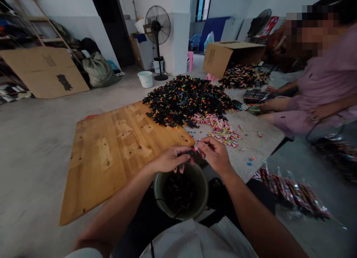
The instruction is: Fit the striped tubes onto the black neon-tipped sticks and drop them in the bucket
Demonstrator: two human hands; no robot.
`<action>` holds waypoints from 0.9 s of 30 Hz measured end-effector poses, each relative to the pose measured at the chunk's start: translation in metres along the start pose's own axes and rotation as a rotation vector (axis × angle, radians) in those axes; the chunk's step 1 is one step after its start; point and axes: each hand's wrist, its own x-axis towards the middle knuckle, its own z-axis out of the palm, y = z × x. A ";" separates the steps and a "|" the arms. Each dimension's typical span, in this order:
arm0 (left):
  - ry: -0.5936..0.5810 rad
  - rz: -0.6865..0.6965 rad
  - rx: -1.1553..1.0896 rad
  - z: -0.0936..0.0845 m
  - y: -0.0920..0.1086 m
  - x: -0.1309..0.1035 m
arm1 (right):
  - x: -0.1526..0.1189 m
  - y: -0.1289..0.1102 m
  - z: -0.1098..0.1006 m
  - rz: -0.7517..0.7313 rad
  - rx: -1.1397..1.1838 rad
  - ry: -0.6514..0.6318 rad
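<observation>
Above a round bucket (pixel 205 191) between my legs, both hands are close together. My left hand (pixel 174 159) is closed around a small black piece (pixel 181 165). The fingers of my right hand (pixel 214 154) pinch a small pink and white piece (pixel 195 148) beside the left fingertips. Dark pieces (pixel 178 193) lie inside the bucket. Beyond my hands, a large heap of black pieces with orange and green tips (pixel 186 98) covers the back of the table, and pink and white pieces (pixel 223 131) are scattered before it.
A wooden board (pixel 111 150) lies at the left, against the grey tabletop (pixel 253 154). At the right sits a person in pink (pixel 326 79) near an open cardboard box (pixel 217 59). Bagged pieces (pixel 292 191) lie low at the right. A fan (pixel 157 27) stands behind.
</observation>
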 end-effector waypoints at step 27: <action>0.045 -0.074 0.399 0.014 -0.024 0.006 | -0.017 0.019 0.011 0.125 -0.231 -0.068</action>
